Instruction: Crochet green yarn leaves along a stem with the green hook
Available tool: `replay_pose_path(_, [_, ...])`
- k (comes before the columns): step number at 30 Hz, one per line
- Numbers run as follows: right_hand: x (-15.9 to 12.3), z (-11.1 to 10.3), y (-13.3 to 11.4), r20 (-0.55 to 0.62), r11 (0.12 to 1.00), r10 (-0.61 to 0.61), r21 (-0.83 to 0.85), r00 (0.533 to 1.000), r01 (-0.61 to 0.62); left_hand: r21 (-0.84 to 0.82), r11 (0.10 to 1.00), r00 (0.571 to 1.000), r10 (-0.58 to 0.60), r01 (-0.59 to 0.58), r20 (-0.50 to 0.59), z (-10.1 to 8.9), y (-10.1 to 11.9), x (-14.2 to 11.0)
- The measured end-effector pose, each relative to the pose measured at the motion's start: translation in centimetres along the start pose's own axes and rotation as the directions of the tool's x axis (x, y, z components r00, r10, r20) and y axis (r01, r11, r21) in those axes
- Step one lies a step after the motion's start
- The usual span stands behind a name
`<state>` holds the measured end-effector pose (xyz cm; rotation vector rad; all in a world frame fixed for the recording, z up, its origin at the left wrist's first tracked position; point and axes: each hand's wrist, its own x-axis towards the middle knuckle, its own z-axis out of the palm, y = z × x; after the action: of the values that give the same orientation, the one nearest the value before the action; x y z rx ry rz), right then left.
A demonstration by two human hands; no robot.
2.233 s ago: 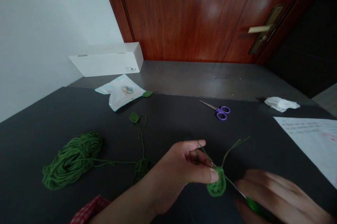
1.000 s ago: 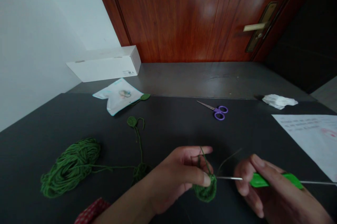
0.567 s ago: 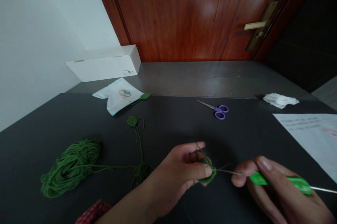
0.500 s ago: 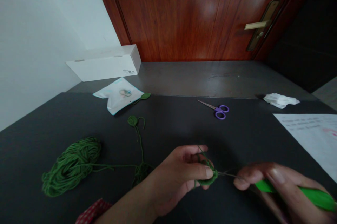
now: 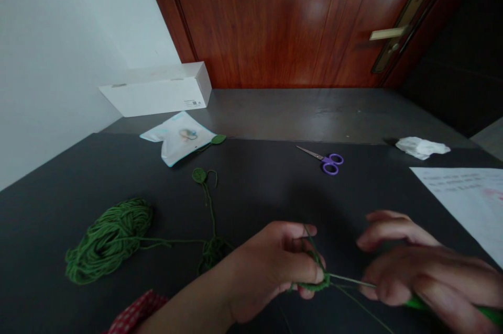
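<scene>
My left hand (image 5: 288, 260) pinches a small green crochet piece (image 5: 320, 282) between thumb and fingers, with a strand of yarn (image 5: 310, 238) running up over the fingers. In my right hand (image 5: 416, 263), partly blurred, is a crochet hook (image 5: 351, 280) with a green handle, mostly covered by the fingers. The hook's thin metal shaft reaches the edge of the crochet piece. A thin loose strand slants down to the right from the piece. Left of my forearm lies a green yarn skein (image 5: 110, 242), its strand leading to a small yarn tangle (image 5: 213, 253).
Purple-handled scissors (image 5: 329, 162) lie on the dark table beyond my hands. A small green round piece (image 5: 199, 175), a white pouch (image 5: 183, 140), a green leaf shape (image 5: 218, 139) and a white box (image 5: 157, 93) are farther left. Crumpled tissue (image 5: 422, 147) and a printed sheet (image 5: 467, 203) lie right.
My right hand has turned, its fingers now raised and covering more of the green handle. A thin strand now slants down from the crochet piece. My left hand has shifted slightly down and right.
</scene>
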<state>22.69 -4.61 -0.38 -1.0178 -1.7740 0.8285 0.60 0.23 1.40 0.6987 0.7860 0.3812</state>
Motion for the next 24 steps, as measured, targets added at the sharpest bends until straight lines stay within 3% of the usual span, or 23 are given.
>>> replay_pose_path(3, [0.4,0.0,0.5,0.122,0.912,0.237,0.316,0.964,-0.264,0.055,0.998,0.999,0.030,-0.029,-0.014,0.0,0.0,-0.1])
replay_pose_path(6, [1.0,0.6,0.1,0.209,0.684,0.419,0.567,0.883,-0.459,0.088,0.994,0.993,0.075,-0.067,-0.087,0.0,0.0,-0.2])
replay_pose_path(9, [1.4,1.3,-0.5,0.297,0.428,0.529,0.715,0.795,-0.552,0.111,0.988,0.984,0.118,-0.104,-0.131,0.0,-0.1,-0.2])
replay_pose_path(12, [1.4,1.6,-0.8,0.365,0.270,0.575,0.760,0.732,-0.591,0.100,0.989,0.983,0.124,-0.111,-0.134,-0.1,-0.1,-0.1])
replay_pose_path(19, [0.9,1.7,-0.4,0.428,0.135,0.630,0.762,0.648,-0.634,0.050,0.997,0.993,0.059,-0.054,-0.107,-0.1,0.2,-0.3])
replay_pose_path(22, [0.6,1.8,-0.3,0.445,0.123,0.608,0.765,0.657,-0.632,-0.014,1.000,0.997,0.013,-0.014,-0.078,-0.2,0.2,-0.4])
replay_pose_path(24, [0.6,1.9,-0.5,0.404,0.180,0.606,0.770,0.685,-0.613,-0.055,0.998,1.000,-0.019,0.018,-0.025,-0.4,0.1,-0.5])
